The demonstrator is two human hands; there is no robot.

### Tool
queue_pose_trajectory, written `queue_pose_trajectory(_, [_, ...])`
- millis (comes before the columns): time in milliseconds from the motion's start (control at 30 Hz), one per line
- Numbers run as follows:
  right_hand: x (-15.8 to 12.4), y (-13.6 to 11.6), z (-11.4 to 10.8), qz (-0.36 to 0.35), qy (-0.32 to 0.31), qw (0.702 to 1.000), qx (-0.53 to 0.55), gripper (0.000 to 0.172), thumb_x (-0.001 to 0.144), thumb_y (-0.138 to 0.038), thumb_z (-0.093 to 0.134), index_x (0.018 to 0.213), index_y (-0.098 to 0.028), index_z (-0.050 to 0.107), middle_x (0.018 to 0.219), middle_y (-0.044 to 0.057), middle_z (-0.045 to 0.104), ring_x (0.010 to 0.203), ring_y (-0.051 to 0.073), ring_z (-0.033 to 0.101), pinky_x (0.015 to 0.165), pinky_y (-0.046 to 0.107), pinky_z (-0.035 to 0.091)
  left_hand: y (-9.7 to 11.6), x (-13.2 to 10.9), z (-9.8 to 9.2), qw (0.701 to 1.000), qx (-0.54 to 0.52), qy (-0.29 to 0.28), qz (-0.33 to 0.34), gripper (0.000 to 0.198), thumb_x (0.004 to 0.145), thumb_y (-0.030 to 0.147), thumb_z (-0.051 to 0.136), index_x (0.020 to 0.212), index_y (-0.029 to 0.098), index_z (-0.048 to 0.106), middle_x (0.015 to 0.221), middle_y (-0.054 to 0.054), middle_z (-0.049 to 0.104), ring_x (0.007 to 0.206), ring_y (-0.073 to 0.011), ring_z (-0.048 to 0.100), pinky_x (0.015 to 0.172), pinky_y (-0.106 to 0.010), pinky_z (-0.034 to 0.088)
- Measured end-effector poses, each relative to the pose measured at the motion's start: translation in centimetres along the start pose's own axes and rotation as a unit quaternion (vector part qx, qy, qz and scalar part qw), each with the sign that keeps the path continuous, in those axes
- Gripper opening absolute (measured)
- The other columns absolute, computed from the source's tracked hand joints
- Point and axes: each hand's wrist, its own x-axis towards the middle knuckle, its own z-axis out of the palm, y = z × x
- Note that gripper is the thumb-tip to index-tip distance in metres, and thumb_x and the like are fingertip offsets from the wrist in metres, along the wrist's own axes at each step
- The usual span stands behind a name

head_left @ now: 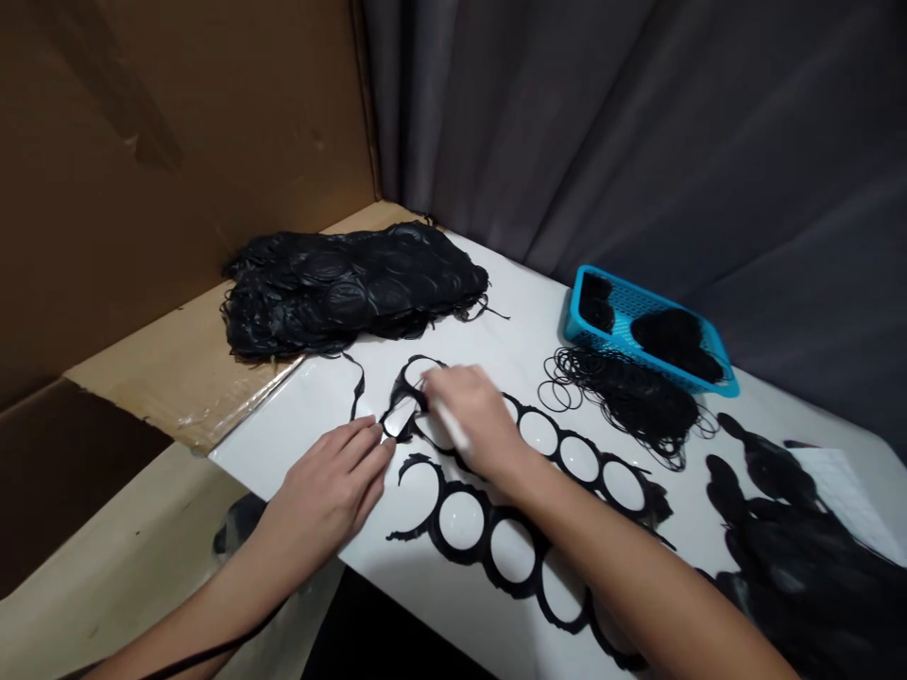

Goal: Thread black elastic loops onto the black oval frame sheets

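Note:
My right hand (471, 411) is closed around a white, pen-like stick (452, 427), slightly blurred. It is over a black rubbery strip with a row of round holes (559, 449), close to the strip's left end. Beside that end, my left hand (340, 472) has its fingers bent together, the fingertips on the strip's twisted edge; its thumb is hidden. Between the hands the strip looks stretched out of shape. Nearer to me lies a second holed black strip (488, 543), partly covered by my right forearm.
A thick stack of black rubbery sheets (354, 283) lies at the back left, beside a cardboard wall (177, 123). A blue basket (616, 345) holds black pieces; thin black rings (630, 401) are heaped before it. More black scraps (800, 557) cover the right side of the white table (531, 279).

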Motion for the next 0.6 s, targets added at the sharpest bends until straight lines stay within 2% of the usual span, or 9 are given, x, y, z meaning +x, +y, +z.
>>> queue_pose_trajectory(67, [0.5, 2.4, -1.8, 0.111, 0.100, 0.988, 0.036, 0.014, 0.096, -0.018, 0.047, 0.086, -0.020, 0.056, 0.089, 0.007, 0.071, 0.075, 0.021, 0.061, 0.072, 0.033, 0.044, -0.1, 0.1, -0.1, 1.000, 0.003, -0.004, 0.006, 0.022, 0.102, 0.017, 0.043, 0.114, 0.015, 0.062, 0.114, -0.013, 0.066, 0.113, -0.0295, 0.060, 0.089, -0.042, 0.053])
queue_pose_trajectory(133, [-0.1, 4.9, -4.4, 0.188, 0.159, 0.967, 0.060, 0.014, 0.093, -0.026, 0.053, 0.080, -0.022, 0.055, 0.088, 0.005, 0.073, 0.071, 0.019, 0.061, 0.065, 0.029, 0.042, -0.3, 0.1, -0.1, 1.000, 0.002, -0.006, 0.010, 0.022, 0.102, 0.018, 0.043, 0.111, 0.015, 0.062, 0.114, -0.012, 0.066, 0.111, -0.0290, 0.061, 0.088, -0.042, 0.052])
queue_pose_trajectory(200, [-2.1, 7.3, -7.3, 0.236, 0.191, 0.952, 0.044, 0.017, 0.089, -0.030, 0.058, 0.074, -0.022, 0.054, 0.085, 0.004, 0.073, 0.069, 0.019, 0.061, 0.062, 0.028, 0.041, -0.6, 0.1, 0.0, 1.000, 0.000, -0.004, 0.012, 0.021, 0.101, 0.018, 0.043, 0.111, 0.016, 0.062, 0.114, -0.012, 0.065, 0.109, -0.0285, 0.062, 0.088, -0.042, 0.052])
queue_pose_trajectory(267, [-5.3, 9.4, -10.0, 0.280, 0.214, 0.936, -0.010, 0.021, 0.087, -0.033, 0.059, 0.070, -0.022, 0.054, 0.079, 0.003, 0.072, 0.066, 0.019, 0.060, 0.061, 0.029, 0.040, -0.9, 0.1, 0.0, 1.000, -0.006, 0.005, 0.013, 0.020, 0.101, 0.019, 0.045, 0.112, 0.017, 0.062, 0.116, -0.012, 0.064, 0.107, -0.0282, 0.062, 0.088, -0.042, 0.051])
queue_pose_trajectory(367, [-10.6, 11.9, -12.9, 0.345, 0.199, 0.913, -0.094, 0.023, 0.082, -0.033, 0.059, 0.063, -0.023, 0.050, 0.072, 0.003, 0.069, 0.063, 0.020, 0.058, 0.061, 0.031, 0.039, -1.1, 0.6, -0.2, 1.000, -0.017, 0.014, 0.010, 0.019, 0.101, 0.022, 0.047, 0.111, 0.016, 0.063, 0.113, -0.013, 0.063, 0.103, -0.0289, 0.062, 0.086, -0.043, 0.050])
queue_pose_trajectory(467, [-14.0, 13.0, -14.0, 0.329, 0.204, 0.907, -0.166, 0.020, 0.081, -0.033, 0.058, 0.065, -0.024, 0.051, 0.079, 0.006, 0.067, 0.074, 0.024, 0.060, 0.068, 0.036, 0.042, -0.4, 2.2, -0.5, 1.000, -0.020, 0.024, -0.002, 0.020, 0.100, 0.025, 0.046, 0.100, 0.015, 0.064, 0.106, -0.014, 0.062, 0.100, -0.0316, 0.061, 0.084, -0.047, 0.049])
queue_pose_trajectory(533, [-14.3, 12.4, -13.6, 0.286, 0.228, 0.909, -0.200, 0.020, 0.084, -0.034, 0.057, 0.068, -0.024, 0.052, 0.082, 0.007, 0.062, 0.079, 0.025, 0.058, 0.072, 0.038, 0.044, 0.8, 3.8, -0.5, 0.999, -0.031, 0.017, 0.004, 0.023, 0.100, 0.024, 0.044, 0.094, 0.015, 0.064, 0.103, -0.014, 0.061, 0.098, -0.0313, 0.060, 0.083, -0.047, 0.050])
queue_pose_trajectory(600, [-13.1, 10.8, -12.4, 0.255, 0.227, 0.924, -0.173, 0.021, 0.087, -0.034, 0.057, 0.070, -0.023, 0.053, 0.081, 0.006, 0.058, 0.078, 0.024, 0.057, 0.072, 0.037, 0.044, 2.2, 5.6, 0.0, 0.998, -0.056, -0.010, 0.029, 0.024, 0.101, 0.024, 0.042, 0.097, 0.014, 0.064, 0.106, -0.014, 0.062, 0.097, -0.0295, 0.061, 0.082, -0.046, 0.052])
